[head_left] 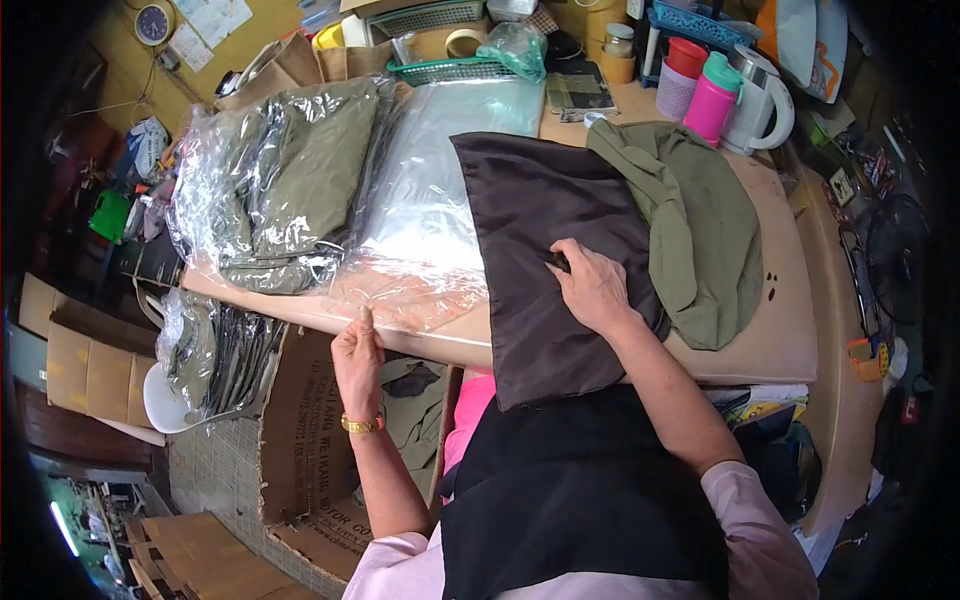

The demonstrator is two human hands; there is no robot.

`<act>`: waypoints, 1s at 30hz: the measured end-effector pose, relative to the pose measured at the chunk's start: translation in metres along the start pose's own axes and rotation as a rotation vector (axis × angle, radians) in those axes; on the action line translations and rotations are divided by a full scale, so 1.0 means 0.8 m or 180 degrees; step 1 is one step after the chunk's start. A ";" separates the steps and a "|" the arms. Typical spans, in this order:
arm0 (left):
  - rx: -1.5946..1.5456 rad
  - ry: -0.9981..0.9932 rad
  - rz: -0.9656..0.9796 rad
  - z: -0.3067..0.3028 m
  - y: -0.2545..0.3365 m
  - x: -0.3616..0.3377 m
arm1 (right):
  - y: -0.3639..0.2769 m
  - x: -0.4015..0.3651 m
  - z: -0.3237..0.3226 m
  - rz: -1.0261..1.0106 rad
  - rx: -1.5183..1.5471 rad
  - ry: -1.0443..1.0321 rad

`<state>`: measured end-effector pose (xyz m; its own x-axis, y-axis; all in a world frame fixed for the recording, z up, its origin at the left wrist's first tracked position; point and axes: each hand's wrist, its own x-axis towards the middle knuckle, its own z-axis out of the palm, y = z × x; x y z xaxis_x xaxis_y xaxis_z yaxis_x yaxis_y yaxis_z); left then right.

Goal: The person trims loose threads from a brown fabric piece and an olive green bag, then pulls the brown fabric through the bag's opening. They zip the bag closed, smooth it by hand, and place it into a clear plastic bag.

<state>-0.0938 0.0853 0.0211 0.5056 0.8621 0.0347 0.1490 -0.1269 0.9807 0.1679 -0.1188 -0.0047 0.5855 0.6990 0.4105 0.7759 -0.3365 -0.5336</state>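
Note:
My left hand (358,355) is closed in a pinch at the near edge of a stack of clear plastic bags (425,215), with a corner of the top bag at its fingertips. My right hand (592,285) lies on a dark brown cloth (540,200), thumb and fingers curled together on a fold of it. This cloth hangs over the near edge of the padded table (785,330) toward my black apron (590,490). Beside it, to the right, an olive-green garment (695,230) lies loosely bunched, partly against the dark cloth.
Bagged olive garments (310,170) are piled at the table's left. Below, an open cardboard box (310,440) holds cloth, and a white chair (175,405) carries more bagged items. At the back stand a green basket (450,70), a pink bottle (710,105) and a kettle (750,110).

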 end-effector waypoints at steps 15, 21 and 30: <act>-0.0250 -0.1507 -0.0297 0.128 -0.015 -0.011 | -0.001 -0.004 0.004 0.0095 -0.0104 0.0014; -0.0113 -0.1369 -0.0071 0.127 -0.007 -0.018 | -0.001 -0.003 0.002 0.0267 -0.0010 -0.0107; -0.0178 -0.1373 -0.0266 0.125 -0.003 -0.017 | -0.006 -0.001 -0.015 -0.0126 0.0235 -0.0416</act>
<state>-0.0159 0.0245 -0.0013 0.8039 0.5832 -0.1171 0.1642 -0.0284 0.9860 0.1664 -0.1256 0.0062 0.5156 0.7886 0.3350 0.7755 -0.2632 -0.5739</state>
